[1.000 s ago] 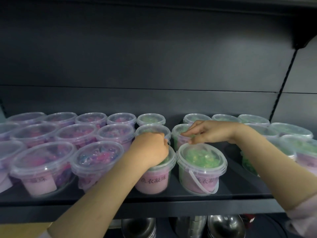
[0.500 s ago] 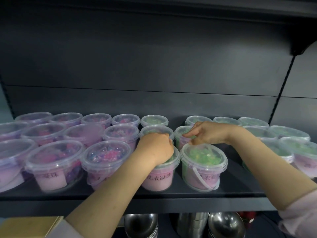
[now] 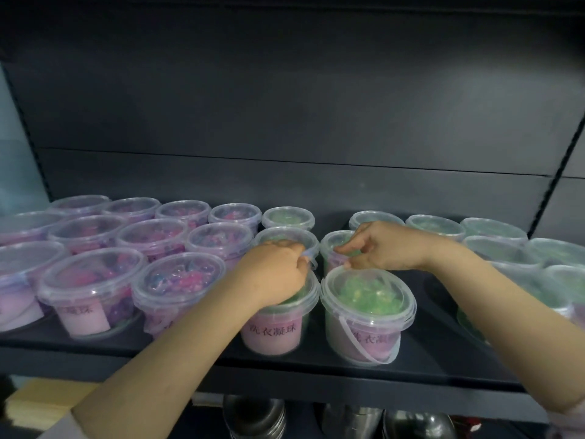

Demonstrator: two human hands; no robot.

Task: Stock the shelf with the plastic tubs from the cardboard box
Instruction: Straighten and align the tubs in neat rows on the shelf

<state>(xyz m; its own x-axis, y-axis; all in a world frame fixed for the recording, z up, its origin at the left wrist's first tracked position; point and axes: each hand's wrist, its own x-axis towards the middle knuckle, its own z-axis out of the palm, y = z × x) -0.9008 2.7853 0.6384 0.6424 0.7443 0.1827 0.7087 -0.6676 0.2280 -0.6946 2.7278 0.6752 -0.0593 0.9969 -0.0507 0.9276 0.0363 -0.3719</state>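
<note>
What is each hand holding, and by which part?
Left hand grips the tub beneath it by its handle; right hand touches the back rim of the neighbouring tub, hold unclear.

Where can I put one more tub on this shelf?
The biggest bare patch of shelf is right of the front green tub with the hanging handle, before the green tubs at the far right. A narrower gap splits the back row of green tubs. The pink tubs on the left are packed tight. The left hand grips the middle front tub.
</note>
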